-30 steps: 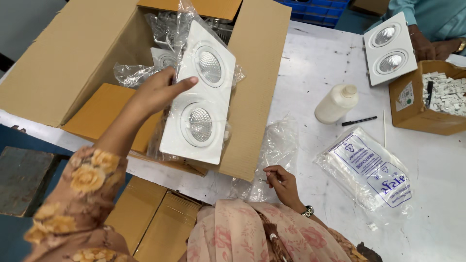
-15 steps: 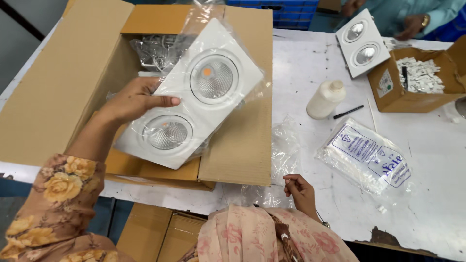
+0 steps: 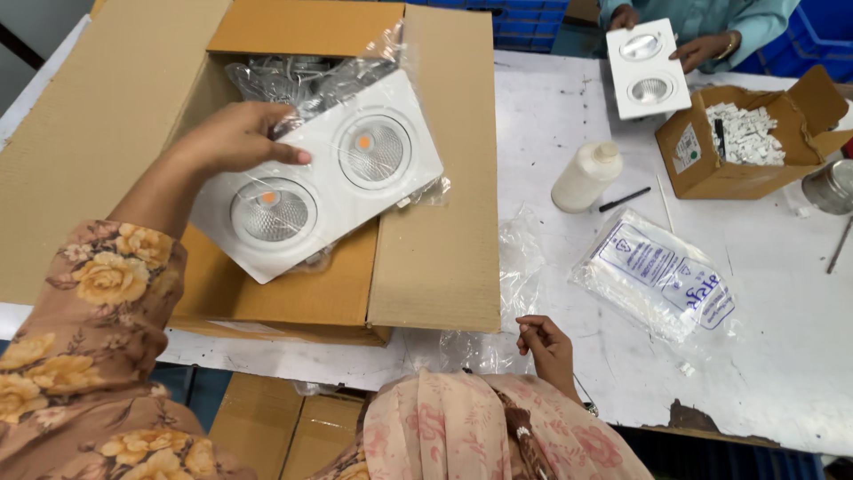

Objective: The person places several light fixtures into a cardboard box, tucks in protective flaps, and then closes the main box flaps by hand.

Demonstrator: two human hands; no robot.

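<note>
head view: left hand (image 3: 233, 135) atop light fixture (image 3: 318, 178)

A big brown carton (image 3: 435, 222) was opened at left; a small labelled box (image 3: 711, 173) and printed clear bag (image 3: 657, 280) were placed right.

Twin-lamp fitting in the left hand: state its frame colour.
White frame on the twin-lamp fitting, clearest in the head view.

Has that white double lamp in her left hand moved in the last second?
Yes. The white twin-lamp fitting in the left hand has tipped from nearly upright to almost flat, lenses up, lower over the open cardboard box.
</note>
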